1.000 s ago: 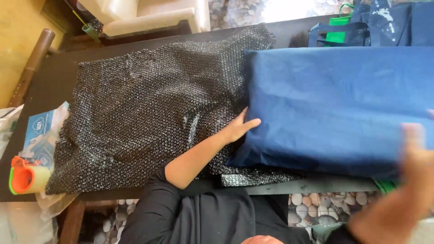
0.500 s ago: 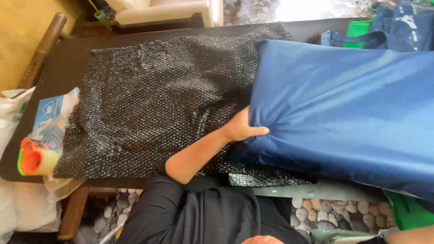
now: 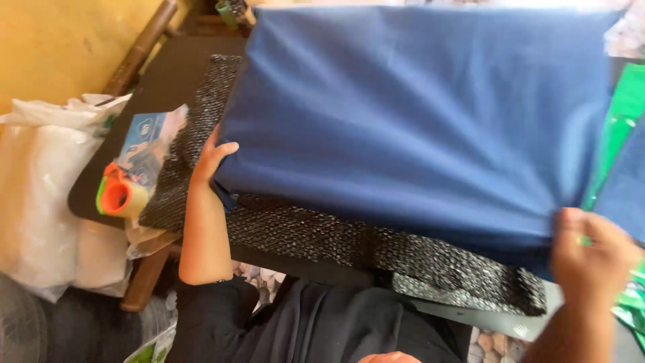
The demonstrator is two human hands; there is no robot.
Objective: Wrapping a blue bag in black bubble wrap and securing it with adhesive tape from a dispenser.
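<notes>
Far left of frame: white plastic bags point(image 3: 40, 195) against a yellow wall; beside them an orange-and-green tape dispenser point(image 3: 119, 196) on a printed packet point(image 3: 149, 144) at the dark table's point(image 3: 158, 81) edge.

Left of centre: left hand point(image 3: 211, 158), fingers curled over the near-left corner of the blue cushion point(image 3: 416, 121), thumb side tucked under; gripping its edge.

Centre: cushion filling upper and middle frame, long axis left to right, lying over black bubble wrap point(image 3: 322, 235) that shows as a strip along the lower edge and at left.

Lower right: right hand point(image 3: 591, 252), blurred, closed on the cushion's near-right corner; exact finger spread not readable. One hand at each end, cushion spanning between them.
</notes>
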